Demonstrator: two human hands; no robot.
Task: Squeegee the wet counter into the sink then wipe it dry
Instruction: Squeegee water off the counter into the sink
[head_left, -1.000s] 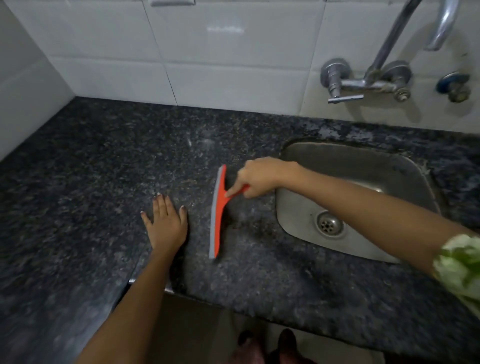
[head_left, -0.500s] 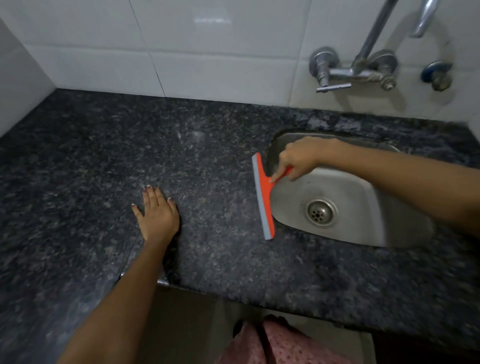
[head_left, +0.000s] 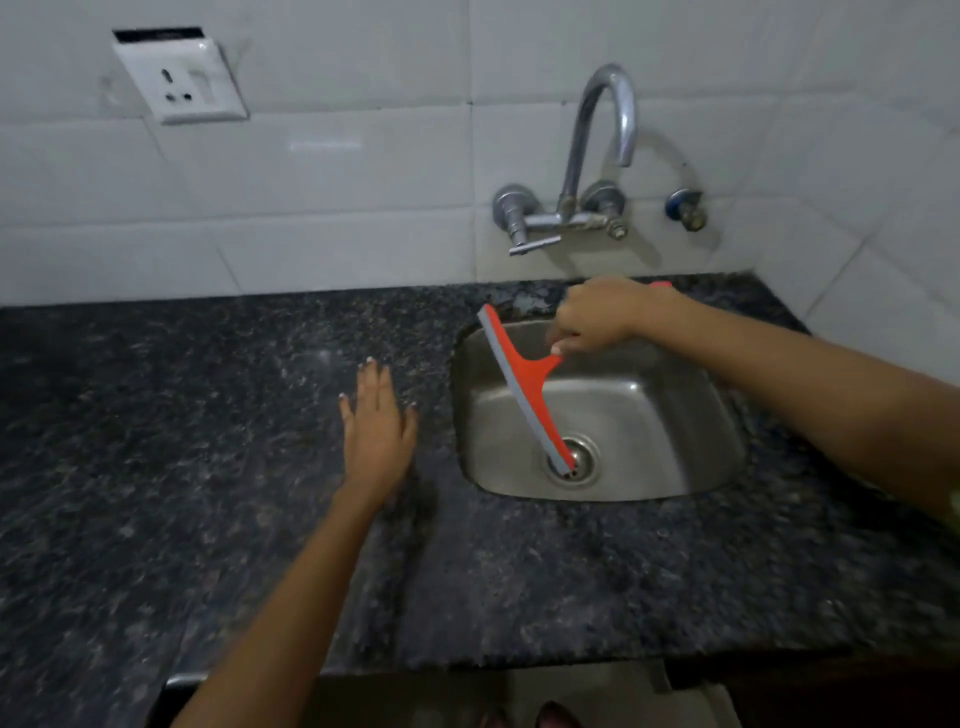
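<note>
Over the steel sink (head_left: 675, 415), the right hand (head_left: 597, 314) grips the handle of the orange squeegee (head_left: 527, 387), fingers curled around it so that only a short stub of handle shows below the knuckles and a small orange tip pokes out behind the wrist. Its blade, edged in grey, runs on a slant across the basin — the far end sits above the sink's back-left rim, the near end lies over the drain (head_left: 576, 462). Whether the blade touches the basin floor cannot be told. Just left of the sink, the left hand (head_left: 376, 421) lies palm down on the dark speckled counter (head_left: 182, 441), fingers stretched out and together, holding nothing. Its forearm reaches in from the lower edge of the view, while the right forearm comes across from the right. Behind the sink a curved metal tap (head_left: 602, 130) stands out from the white tiled wall (head_left: 337, 208), its spout arching over the basin, with a small valve (head_left: 685, 208) beside it. Farther left on the tiles sits a white socket plate (head_left: 179, 78) — well apart from the tap.
</note>
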